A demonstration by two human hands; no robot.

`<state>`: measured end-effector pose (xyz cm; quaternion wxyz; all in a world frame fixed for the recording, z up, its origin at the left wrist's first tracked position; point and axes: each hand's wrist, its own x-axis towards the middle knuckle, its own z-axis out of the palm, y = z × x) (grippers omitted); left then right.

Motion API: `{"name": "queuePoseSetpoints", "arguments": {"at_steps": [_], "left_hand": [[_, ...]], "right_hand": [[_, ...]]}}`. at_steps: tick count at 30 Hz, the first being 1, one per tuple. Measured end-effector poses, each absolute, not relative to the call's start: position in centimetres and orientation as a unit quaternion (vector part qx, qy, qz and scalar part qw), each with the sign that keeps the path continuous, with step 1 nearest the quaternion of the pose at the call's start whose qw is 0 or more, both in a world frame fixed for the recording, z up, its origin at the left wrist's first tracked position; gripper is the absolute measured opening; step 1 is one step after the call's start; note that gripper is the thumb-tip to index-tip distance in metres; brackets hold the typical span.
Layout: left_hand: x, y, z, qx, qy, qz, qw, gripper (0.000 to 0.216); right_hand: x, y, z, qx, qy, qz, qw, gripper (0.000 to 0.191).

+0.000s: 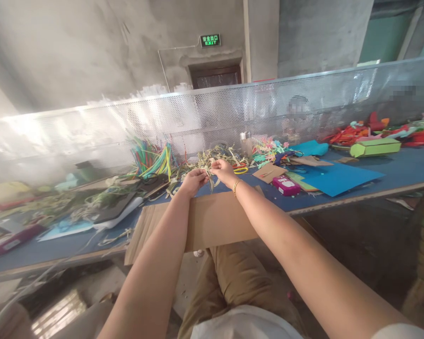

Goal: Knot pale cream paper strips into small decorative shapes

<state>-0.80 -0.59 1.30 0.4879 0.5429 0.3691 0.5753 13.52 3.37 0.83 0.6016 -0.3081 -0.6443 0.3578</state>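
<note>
Both my hands are stretched out over the blue table, meeting above a sheet of brown cardboard. My left hand and my right hand pinch the same pale green leaf strip, which hangs down between them. The fingers of both are closed on it. A gold bracelet circles my right wrist. Just behind the hands lies a loose heap of similar green strips.
A bundle of coloured straws stands to the left, a clear jar behind the heap. Blue paper, a pink box and a green box lie to the right. A perforated metal screen backs the table.
</note>
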Motion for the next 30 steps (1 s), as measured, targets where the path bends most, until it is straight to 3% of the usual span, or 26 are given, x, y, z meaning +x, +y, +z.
{"name": "queuePoseSetpoints", "arguments": {"at_steps": [10, 22, 30], "left_hand": [[-0.83, -0.8, 1.41, 0.533, 0.355, 0.587, 0.495, 0.014], [-0.88, -0.94, 1.65, 0.523, 0.359, 0.594, 0.495, 0.011], [-0.86, -1.01, 1.38, 0.55, 0.362, 0.557, 0.506, 0.012]], "right_hand": [[13.4, 3.48, 0.9, -0.329, -0.611, 0.375, 0.614, 0.026], [13.99, 3.47, 0.82, -0.324, -0.674, 0.329, 0.577, 0.009], [13.82, 3.51, 0.53, -0.285, -0.666, 0.379, 0.575, 0.022]]}}
